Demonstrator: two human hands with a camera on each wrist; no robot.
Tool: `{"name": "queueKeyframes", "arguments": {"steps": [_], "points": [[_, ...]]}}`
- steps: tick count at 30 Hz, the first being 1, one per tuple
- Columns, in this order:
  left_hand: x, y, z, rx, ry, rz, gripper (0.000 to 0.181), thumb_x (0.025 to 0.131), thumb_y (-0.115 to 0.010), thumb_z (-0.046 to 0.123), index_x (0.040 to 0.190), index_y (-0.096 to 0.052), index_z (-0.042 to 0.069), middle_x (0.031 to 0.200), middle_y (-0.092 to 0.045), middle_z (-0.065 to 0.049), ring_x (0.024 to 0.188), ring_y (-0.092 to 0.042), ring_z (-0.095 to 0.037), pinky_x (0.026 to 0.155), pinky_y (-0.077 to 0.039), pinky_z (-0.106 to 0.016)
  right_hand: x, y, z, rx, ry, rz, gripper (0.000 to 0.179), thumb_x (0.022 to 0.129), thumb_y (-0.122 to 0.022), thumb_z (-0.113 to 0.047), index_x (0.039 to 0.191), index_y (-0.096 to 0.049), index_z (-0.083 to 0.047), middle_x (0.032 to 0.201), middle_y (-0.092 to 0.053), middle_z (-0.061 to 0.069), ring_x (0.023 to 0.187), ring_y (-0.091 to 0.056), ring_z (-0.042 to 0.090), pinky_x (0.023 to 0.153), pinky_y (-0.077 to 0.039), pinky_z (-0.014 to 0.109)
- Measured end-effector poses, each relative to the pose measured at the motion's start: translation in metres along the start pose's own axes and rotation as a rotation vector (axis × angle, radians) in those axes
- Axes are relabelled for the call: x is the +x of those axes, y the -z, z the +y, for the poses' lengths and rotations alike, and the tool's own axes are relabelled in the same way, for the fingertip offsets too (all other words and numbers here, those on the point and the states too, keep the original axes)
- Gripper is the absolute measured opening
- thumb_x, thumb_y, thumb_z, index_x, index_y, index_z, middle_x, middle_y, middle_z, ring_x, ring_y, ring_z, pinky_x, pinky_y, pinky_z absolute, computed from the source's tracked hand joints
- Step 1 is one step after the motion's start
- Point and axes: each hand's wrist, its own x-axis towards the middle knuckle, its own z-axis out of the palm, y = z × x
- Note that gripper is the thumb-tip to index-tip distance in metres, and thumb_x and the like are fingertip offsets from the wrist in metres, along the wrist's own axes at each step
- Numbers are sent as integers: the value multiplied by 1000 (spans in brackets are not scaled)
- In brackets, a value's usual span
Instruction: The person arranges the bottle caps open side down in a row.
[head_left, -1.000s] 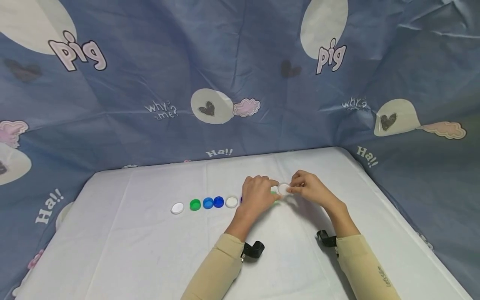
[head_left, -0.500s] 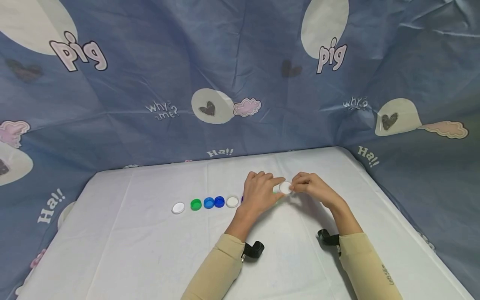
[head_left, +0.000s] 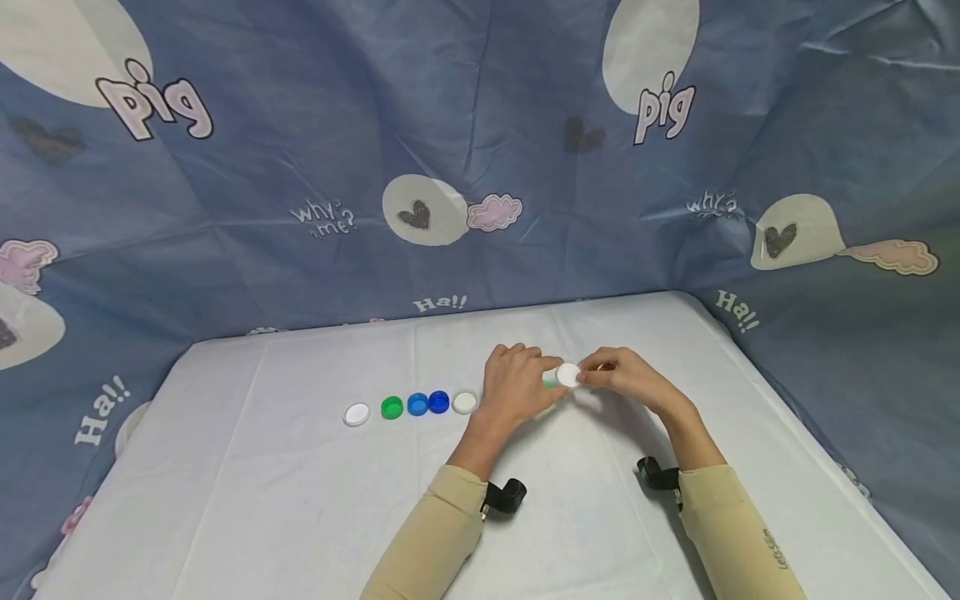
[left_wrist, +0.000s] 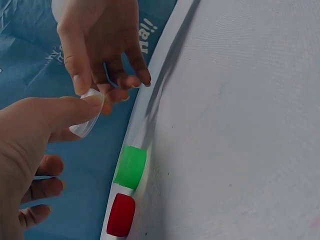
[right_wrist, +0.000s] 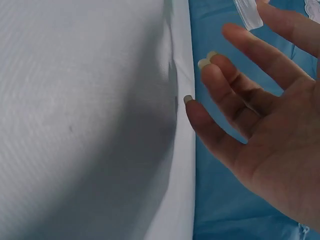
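A white bottle cap [head_left: 567,375] is held up between both hands above the table. My left hand [head_left: 516,385] pinches it between thumb and index finger, as the left wrist view shows. From the other side my right hand [head_left: 621,377] pinches its edge with thumb and index finger, the remaining fingers loosely bent. In the right wrist view only part of the cap [right_wrist: 248,14] shows at the top edge. Below the hands a green cap [left_wrist: 131,167] and a red cap [left_wrist: 121,215] lie on the table; the left hand hides most of that spot in the head view.
Left of the hands, a row on the white tablecloth [head_left: 285,500] holds a white cap [head_left: 356,414], a green cap [head_left: 392,407], a light blue cap [head_left: 417,404], a dark blue cap [head_left: 438,402] and another white cap [head_left: 464,402]. A blue printed cloth [head_left: 337,108] hangs behind.
The white cap has tilted between the fingers, its face now looking plain white. My left hand has shifted slightly and now covers the dark blue edge that showed beside it.
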Motion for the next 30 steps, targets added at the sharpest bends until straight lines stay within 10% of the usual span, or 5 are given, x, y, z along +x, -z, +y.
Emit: {"name": "queueKeyframes", "arguments": {"steps": [11, 30], "points": [[2, -2, -5, -85, 41, 35, 37, 82, -66, 66, 110, -75, 43, 85, -73, 11, 76, -67, -13, 69, -49, -32, -2, -1, -6, -146, 149, 78, 36, 81, -77, -11, 116, -72, -12, 83, -57, 3, 75, -52, 16, 65, -44, 27], [3, -4, -3, -164, 90, -68, 47, 78, -70, 68, 116, -73, 40, 98, -77, 7, 71, -66, -15, 59, -45, -29, -2, -3, -11, -247, 156, 95, 30, 82, -79, -16, 111, -75, -17, 76, -49, -2, 68, -46, 14, 61, -39, 25]]}}
